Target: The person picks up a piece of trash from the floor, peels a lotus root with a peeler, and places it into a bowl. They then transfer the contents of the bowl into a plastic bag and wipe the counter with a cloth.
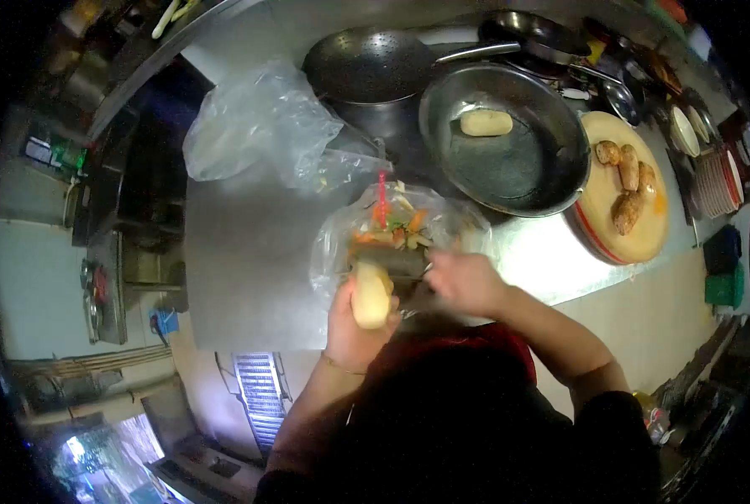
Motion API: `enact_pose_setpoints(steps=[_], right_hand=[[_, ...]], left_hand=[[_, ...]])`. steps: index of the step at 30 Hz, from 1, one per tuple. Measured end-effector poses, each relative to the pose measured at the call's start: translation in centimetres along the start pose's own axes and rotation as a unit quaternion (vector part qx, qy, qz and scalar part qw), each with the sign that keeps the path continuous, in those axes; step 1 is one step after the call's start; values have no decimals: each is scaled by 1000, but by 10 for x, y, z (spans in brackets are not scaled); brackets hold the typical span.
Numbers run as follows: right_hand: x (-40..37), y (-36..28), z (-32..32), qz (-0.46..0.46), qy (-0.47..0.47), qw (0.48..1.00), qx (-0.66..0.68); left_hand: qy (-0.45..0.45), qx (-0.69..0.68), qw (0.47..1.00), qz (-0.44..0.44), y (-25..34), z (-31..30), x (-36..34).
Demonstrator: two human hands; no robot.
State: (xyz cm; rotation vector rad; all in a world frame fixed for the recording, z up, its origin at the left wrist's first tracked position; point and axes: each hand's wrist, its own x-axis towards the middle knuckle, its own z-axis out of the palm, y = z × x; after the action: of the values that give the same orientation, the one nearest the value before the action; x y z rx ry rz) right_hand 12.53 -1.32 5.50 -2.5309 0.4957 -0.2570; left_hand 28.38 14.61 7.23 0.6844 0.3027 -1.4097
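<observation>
My left hand (350, 336) is closed around a pale peeled root (371, 298), held upright near the table's front edge. My right hand (465, 284) grips a cleaver, somewhat smeared by motion. Its broad grey blade (396, 261) points left, close behind the root. Below both hands lies an open clear plastic bag (324, 252) holding orange, green and pale peelings (400, 228). A red strip (382, 202) shows at its far side. Another pale peeled root (486, 123) rests in a large dark metal bowl (518, 181) beyond my right hand.
Several brown-skinned roots (628, 189) lie on a round wooden board (597, 143) at the right. A crumpled clear bag (253, 126) is at the back left of the steel table (240, 286). A wok (366, 67), a frying pan (534, 34) and stacked bowls (715, 185) stand around the back.
</observation>
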Motion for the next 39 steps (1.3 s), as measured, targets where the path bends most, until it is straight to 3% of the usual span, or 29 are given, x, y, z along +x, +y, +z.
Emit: enact_pose_setpoints(steps=[1, 2, 4, 5, 6, 8, 10, 14, 16, 18, 20, 21, 25, 28, 29, 30, 32, 39], right_hand=[[2, -26, -16, 42, -43, 998, 33], [6, -29, -12, 19, -52, 998, 5], [10, 15, 21, 5, -14, 999, -36], [13, 26, 13, 105, -79, 990, -46], [5, 49, 27, 115, -17, 993, -13], [0, 22, 8, 89, 23, 994, 50], [7, -26, -21, 123, -96, 986, 58], [5, 23, 12, 118, -31, 991, 55], [4, -12, -6, 70, -7, 996, 62], [10, -35, -21, 65, -67, 994, 62], [17, -4, -11, 143, -105, 984, 20], [9, 23, 9, 125, -54, 989, 64], [0, -5, -14, 143, -1, 981, 130], [-6, -28, -22, 89, 6, 989, 118], [-10, -31, -21, 26, 20, 998, 47], [-9, -35, -19, -64, 65, 996, 24], [-8, -45, -21, -130, 82, 988, -21], [6, -43, -18, -138, 97, 982, -85]], left_hand=[[-4, -7, 1000, -15, 0, 1, 2], [-8, -15, 999, -28, -1, 1, 3], [-13, -8, 999, -30, -2, 4, -3], [-18, 7, 1000, -18, -2, 13, -9], [-19, 25, 999, -10, -2, 20, -17], [-33, 24, 999, 16, -1, 19, -17], [-44, 15, 999, 2, -2, -1, -5], [2, 144, 985, 98, -2, 11, -7], [32, 179, 971, 154, -4, 7, -6], [4, 212, 965, 152, -1, 5, -8], [7, 216, 962, 166, -3, 12, -11], [6, 222, 956, 193, -4, 10, -8], [-20, 113, 990, 82, 7, 18, -7], [-128, -62, 990, -16, 14, 18, 4], [-61, -75, 995, 2, 10, 24, 2], [-106, -51, 992, 42, 3, 34, 6], [-150, -35, 986, 63, 1, 33, 15], [-52, -80, 994, 51, -12, 43, 8]])
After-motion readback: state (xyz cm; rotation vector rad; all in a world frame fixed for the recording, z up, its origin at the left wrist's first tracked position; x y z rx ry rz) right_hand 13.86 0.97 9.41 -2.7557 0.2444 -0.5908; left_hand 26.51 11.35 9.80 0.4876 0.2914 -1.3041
